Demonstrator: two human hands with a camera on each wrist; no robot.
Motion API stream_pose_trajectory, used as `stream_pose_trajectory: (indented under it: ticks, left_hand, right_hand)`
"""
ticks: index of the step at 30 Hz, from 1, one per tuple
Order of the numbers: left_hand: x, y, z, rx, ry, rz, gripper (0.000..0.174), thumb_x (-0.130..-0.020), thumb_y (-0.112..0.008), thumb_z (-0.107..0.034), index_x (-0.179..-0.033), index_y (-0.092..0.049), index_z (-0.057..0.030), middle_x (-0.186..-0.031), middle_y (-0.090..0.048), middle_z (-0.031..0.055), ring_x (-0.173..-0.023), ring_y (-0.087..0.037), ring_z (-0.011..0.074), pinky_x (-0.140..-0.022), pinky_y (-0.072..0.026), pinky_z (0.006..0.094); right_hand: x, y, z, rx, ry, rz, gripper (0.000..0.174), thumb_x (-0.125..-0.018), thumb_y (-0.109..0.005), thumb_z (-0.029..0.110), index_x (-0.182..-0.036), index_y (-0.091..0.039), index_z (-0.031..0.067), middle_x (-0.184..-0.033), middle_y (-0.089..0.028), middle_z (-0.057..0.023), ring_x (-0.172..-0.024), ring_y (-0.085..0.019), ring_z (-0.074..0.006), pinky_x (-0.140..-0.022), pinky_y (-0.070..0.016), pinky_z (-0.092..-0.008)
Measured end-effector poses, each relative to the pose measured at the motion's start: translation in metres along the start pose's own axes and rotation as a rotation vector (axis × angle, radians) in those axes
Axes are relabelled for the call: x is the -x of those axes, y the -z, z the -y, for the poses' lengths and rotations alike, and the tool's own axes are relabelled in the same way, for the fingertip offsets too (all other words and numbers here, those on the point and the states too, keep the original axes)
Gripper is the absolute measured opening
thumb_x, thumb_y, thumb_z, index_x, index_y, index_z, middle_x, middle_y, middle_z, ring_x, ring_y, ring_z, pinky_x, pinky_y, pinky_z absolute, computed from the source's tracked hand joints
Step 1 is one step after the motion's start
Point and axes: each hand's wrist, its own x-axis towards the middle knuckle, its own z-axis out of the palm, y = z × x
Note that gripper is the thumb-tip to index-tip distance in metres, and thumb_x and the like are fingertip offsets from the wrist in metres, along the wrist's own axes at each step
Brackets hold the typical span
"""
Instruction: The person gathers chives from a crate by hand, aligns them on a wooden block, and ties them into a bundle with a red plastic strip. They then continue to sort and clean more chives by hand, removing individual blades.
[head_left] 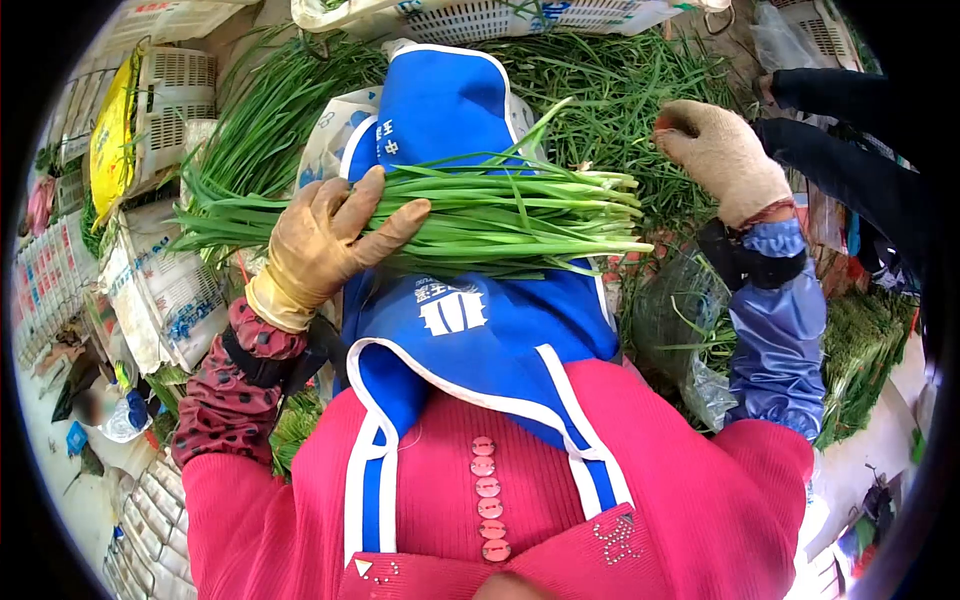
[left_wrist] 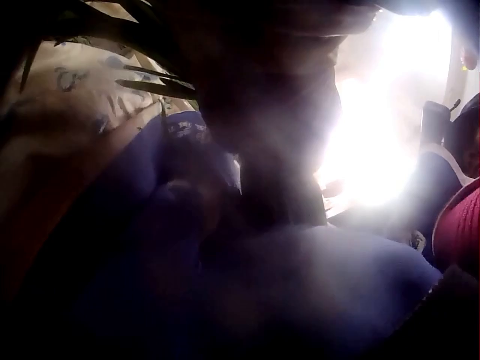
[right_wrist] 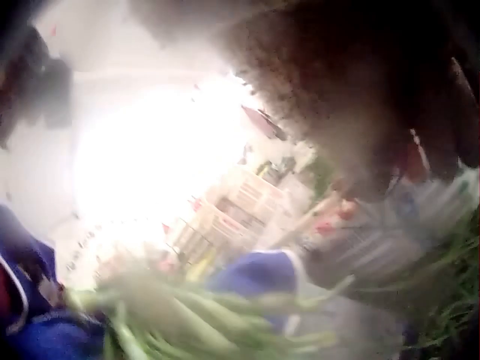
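A bundle of long green stalks (head_left: 510, 215) lies across the blue apron (head_left: 450, 110) on the person's lap, pale ends toward the right. Over its leafy left part rests the left hand (head_left: 325, 240) in a yellowish glove, fingers spread and thumb along the stalks. To the right, the right hand (head_left: 725, 160) in a beige knitted glove is raised apart from the bundle, its fingers bent and nothing visible in them. Pale stalk ends (right_wrist: 195, 315) show blurred in the right wrist view. The left wrist view is mostly dark.
Loose green stalks (head_left: 640, 100) are heaped behind the lap, with longer leaves (head_left: 290, 110) at the left. A white crate (head_left: 540, 18) stands at the top edge. Clear plastic (head_left: 680, 310) lies by the right forearm. Another person's dark-clothed limbs (head_left: 840, 150) reach in from the right.
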Motion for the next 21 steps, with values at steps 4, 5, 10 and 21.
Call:
stream_pose_trajectory:
  ticks: [4, 5, 10, 21]
  left_hand:
    - [-0.004, -0.004, 0.003, -0.03, -0.031, -0.046, 0.07, -0.076, -0.066, -0.009, -0.14, -0.051, -0.0344, -0.119, -0.059, 0.0101, -0.079, -0.057, 0.0231, -0.067, -0.0526, 0.0355]
    - [-0.005, -0.003, 0.002, -0.04, -0.035, -0.04, 0.07, -0.077, -0.066, -0.009, -0.14, -0.051, -0.0344, -0.12, -0.058, 0.0102, -0.079, -0.057, 0.0234, -0.067, -0.0523, 0.0355]
    - [-0.005, -0.002, 0.001, -0.009, -0.034, -0.031, 0.069, -0.077, -0.067, -0.009, -0.14, -0.051, -0.0326, -0.124, -0.056, 0.0119, -0.082, -0.057, 0.025, -0.067, -0.0513, 0.0364]
    - [0.012, -0.017, -0.005, 0.562, 0.415, 0.048, 0.066, -0.073, -0.069, 0.004, -0.135, -0.058, -0.0147, -0.118, -0.066, 0.0168, -0.098, -0.066, 0.0318, -0.082, -0.0526, 0.0358]
  right_hand:
    - [0.001, 0.013, 0.029, -0.006, 0.08, 0.029, 0.037, -0.085, -0.063, 0.033, -0.111, -0.071, 0.0086, -0.101, -0.07, -0.019, -0.096, -0.067, -0.0367, -0.086, -0.0528, -0.0418]
    - [-0.008, 0.009, 0.023, 0.048, 0.043, -0.066, 0.035, -0.084, -0.063, 0.033, -0.11, -0.071, 0.0107, -0.101, -0.071, -0.0174, -0.096, -0.067, -0.0362, -0.086, -0.0531, -0.0412]
    - [-0.054, -0.028, 0.014, -0.076, 0.544, -0.181, 0.04, -0.077, -0.069, 0.023, -0.117, -0.069, 0.0173, -0.125, -0.065, -0.0073, -0.111, -0.062, -0.0291, -0.096, -0.0504, -0.038]
    - [-0.049, -0.06, -0.001, -0.559, 0.097, 0.419, 0.037, -0.091, -0.065, 0.021, -0.125, -0.065, 0.007, -0.112, -0.071, -0.009, -0.095, -0.067, -0.0191, -0.086, -0.0531, -0.0335]
